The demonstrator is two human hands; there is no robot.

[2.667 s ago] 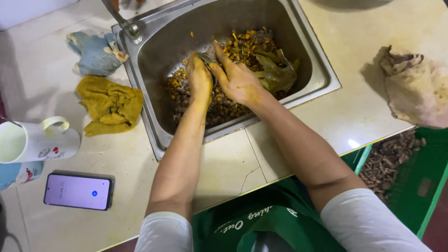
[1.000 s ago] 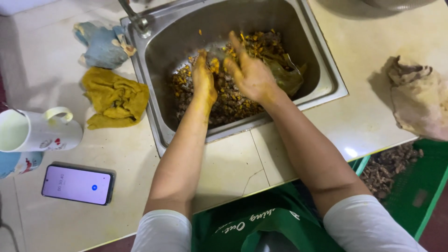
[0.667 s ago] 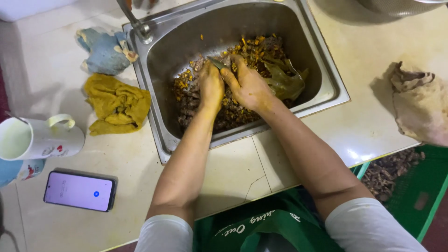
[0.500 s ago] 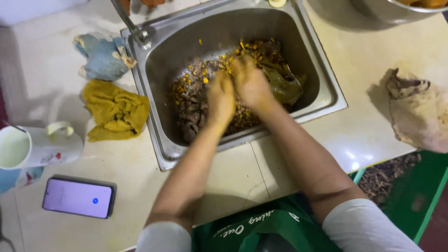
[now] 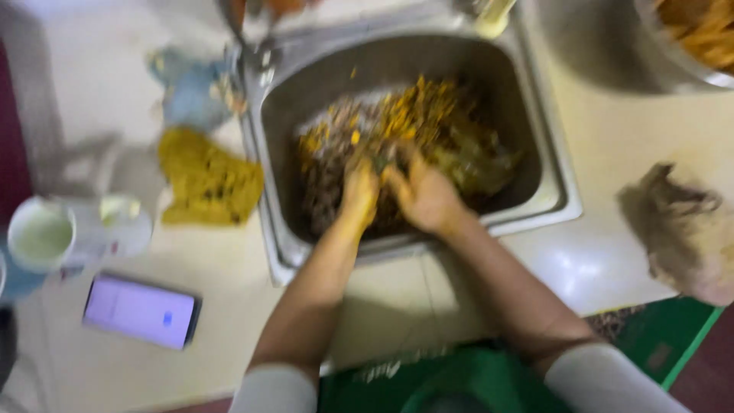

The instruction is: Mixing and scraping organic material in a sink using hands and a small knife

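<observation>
Both hands were down in the rectangular stainless-steel sink (image 5: pixel 547 183), pressed into a heap of wet orange-and-brown scraps (image 5: pixel 397 126) that covered most of the basin floor. The left hand (image 5: pixel 359 195) and the right hand (image 5: pixel 424 195) lay close side by side near the middle of the heap, fingers curled down into the scraps and stained yellow — the picture was too blurred to tell whether either hand actually gripped a clump or only pushed at it. A limp olive-green sheet (image 5: pixel 478 157), like a soaked leaf or bag, lay in the heap just right of the right hand.

On the pale counter (image 5: pixel 229 268), left of the sink, a crumpled mustard-yellow cloth (image 5: pixel 206 183) lay just beside the sink's rim, and a crumpled light-blue cloth (image 5: pixel 187 88) lay farther away, by the far-left corner of the sink. Farther left stood a white mug (image 5: pixel 46 237) on its side or tilted — the blur left that unclear. Near it, toward the near edge, a flat black smartphone with a lit pale-violet screen (image 5: pixel 138 310) lay face up. At the right, well apart from the sink, a bunched beige-brown rag (image 5: pixel 680 229) sat on the counter. A metal bowl holding orange pieces (image 5: pixel 699 34) showed at the far-right corner.
</observation>
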